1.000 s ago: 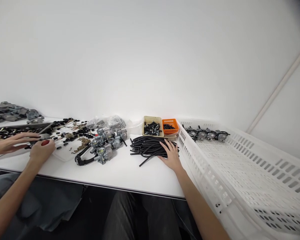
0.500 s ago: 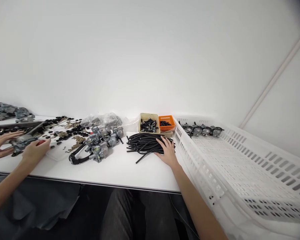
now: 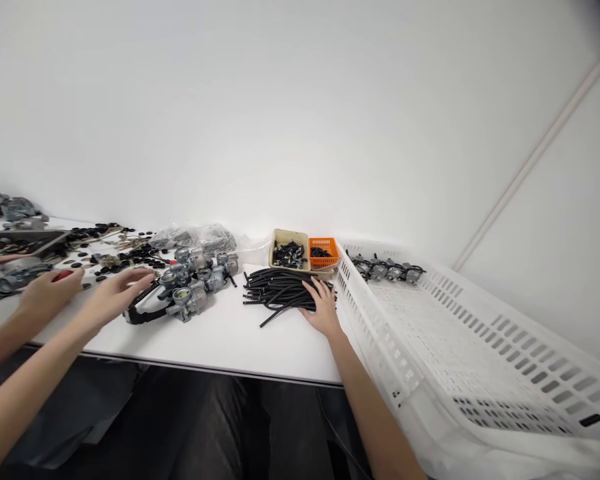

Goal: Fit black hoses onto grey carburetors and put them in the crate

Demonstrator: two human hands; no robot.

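My right hand [image 3: 323, 308] rests with spread fingers on the right end of a pile of black rubber tubes [image 3: 280, 290]. My left hand [image 3: 117, 297] is over the table at the left, fingers apart and nothing in them, close to a black strap-like loop [image 3: 145, 315]. Right of that hand stands a cluster of grey metal carburetors [image 3: 187, 301]. Behind the tubes sit a cream tray [image 3: 277, 238] of small black parts and an orange basket [image 3: 325, 261] with more black pieces.
A large white crate [image 3: 405, 340] holding several carburetors [image 3: 387, 270] stands at the right. At far left a co-worker's hands [image 3: 47, 293] hold a carburetor [image 3: 17, 275]. Black caps and brass parts lie scattered behind; a plastic bag [image 3: 197, 237] is near the wall.
My left hand has come into view from the left, near the carburetors. My right hand remains on the tubes. The view has shifted slightly right.
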